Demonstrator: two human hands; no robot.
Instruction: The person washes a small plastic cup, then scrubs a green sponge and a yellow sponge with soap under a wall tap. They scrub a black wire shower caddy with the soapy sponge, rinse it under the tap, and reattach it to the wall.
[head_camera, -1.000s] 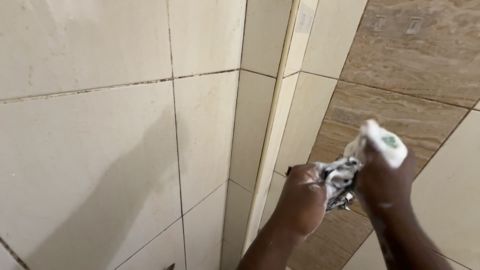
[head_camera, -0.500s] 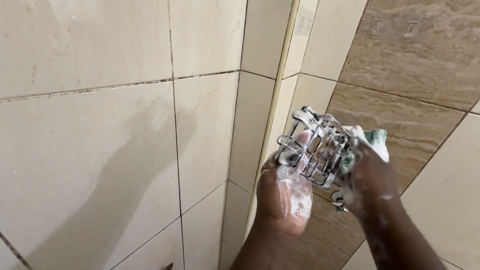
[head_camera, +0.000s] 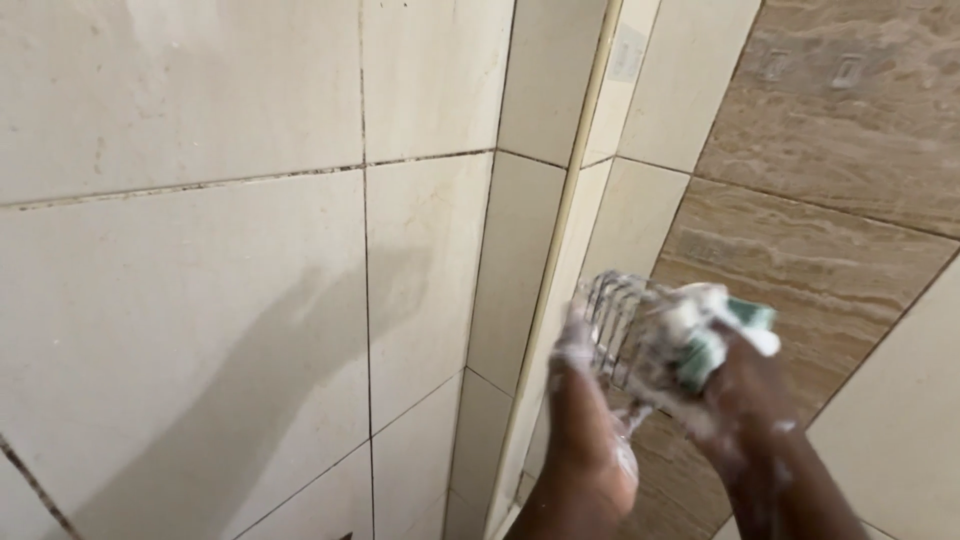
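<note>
The left hand (head_camera: 590, 430) is soapy, and its fingers (head_camera: 575, 335) grip the side of a wire rack (head_camera: 625, 325). The right hand (head_camera: 745, 400) squeezes a green and white sponge (head_camera: 715, 330) against the rack. The rack is up in the air, close to the cream tile wall (head_camera: 200, 300) and the brown tiles (head_camera: 830, 180) behind.

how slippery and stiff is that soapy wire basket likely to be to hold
Probably slippery: the wire basket is coated in white suds, as are the left hand and right hand. Likely stiff, since its thin metal bars look evenly spaced and unbent. The open wire build suggests it is light for its size.
</note>
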